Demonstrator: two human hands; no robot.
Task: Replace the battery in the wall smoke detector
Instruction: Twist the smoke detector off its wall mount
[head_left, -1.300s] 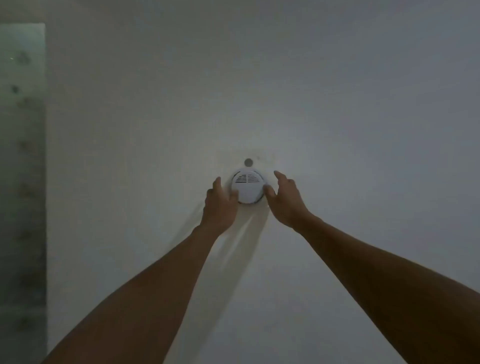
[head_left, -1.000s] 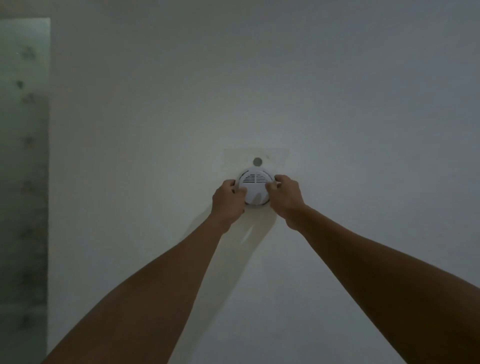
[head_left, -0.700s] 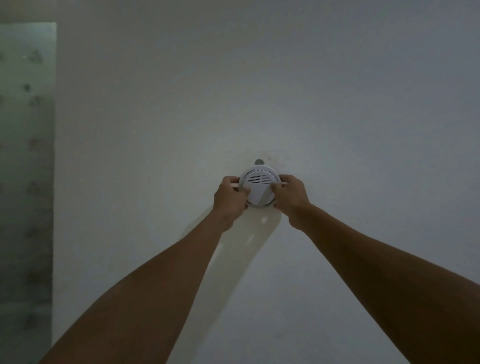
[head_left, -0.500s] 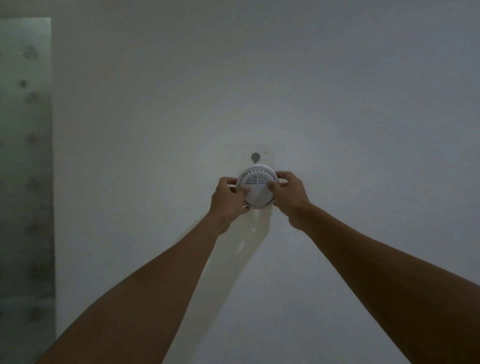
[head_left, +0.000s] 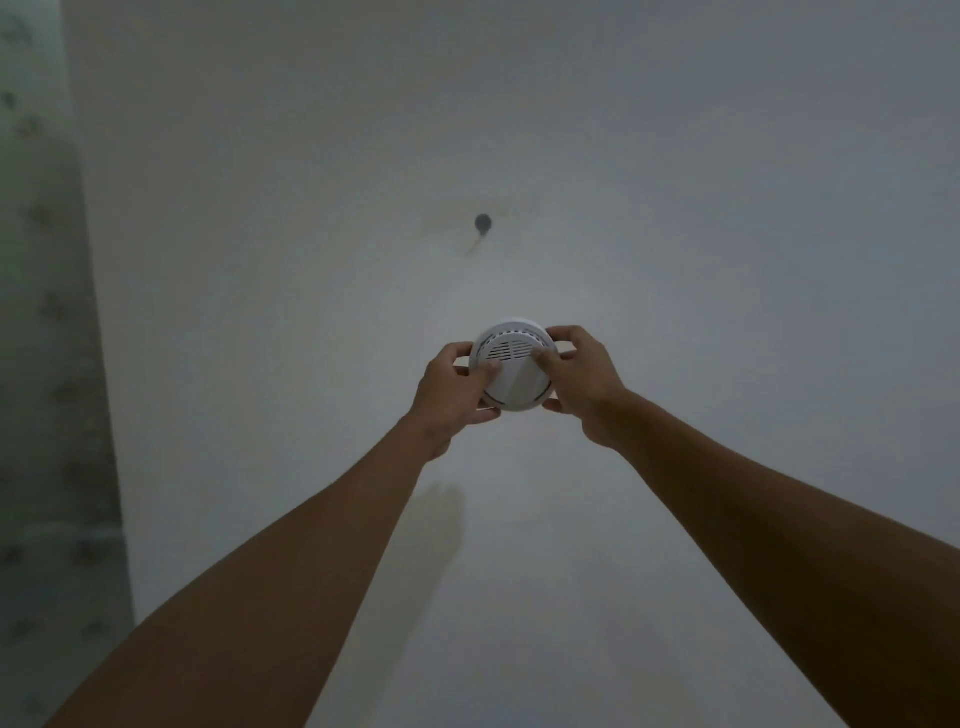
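both bare hands, left hand (head_left: 451, 391) and right hand (head_left: 582, 378), clamp fingers around the round white plastic smoke detector (head_left: 513, 368), held below a grey wall peg (head_left: 482, 223).

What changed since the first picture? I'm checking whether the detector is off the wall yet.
Both hands closed on the detector, left hand and right hand, and brought it down off the wall, away from the grey peg it sat just under. The peg stays on the wall; the detector's cover is still closed.
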